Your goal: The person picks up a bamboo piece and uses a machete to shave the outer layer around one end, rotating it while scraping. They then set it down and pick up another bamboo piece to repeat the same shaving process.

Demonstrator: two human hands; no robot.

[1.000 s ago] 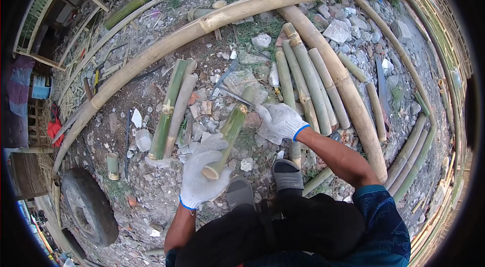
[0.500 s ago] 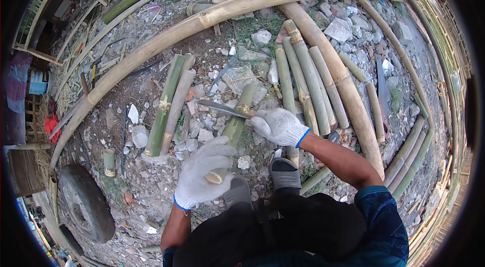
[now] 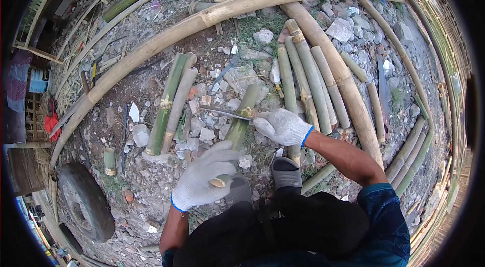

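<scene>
My left hand (image 3: pixel 204 176), in a white knit glove with a blue cuff, is closed around the lower part of a short green bamboo piece (image 3: pixel 248 99). The bamboo's cut end shows between thumb and palm, while its far end points away over the rubble. In my right hand (image 3: pixel 284 127), gloved the same way, is a knife, its handle mostly hidden by the fingers. The knife's blade (image 3: pixel 222 111) points left and lies across the bamboo near a node; whether it bites in cannot be seen.
Cut bamboo lengths (image 3: pixel 305 90) lie at the right, and two more (image 3: pixel 169 100) at the left. A long bamboo pole (image 3: pixel 151 60) arches across the far side. Stones and rubble cover the ground. A tyre (image 3: pixel 86 204) lies at lower left; a saw (image 3: pixel 382 85) lies far right.
The knife blade has shifted slightly toward me along the bamboo. My left hand and the bamboo's near end have moved a little; both holds stay the same.
</scene>
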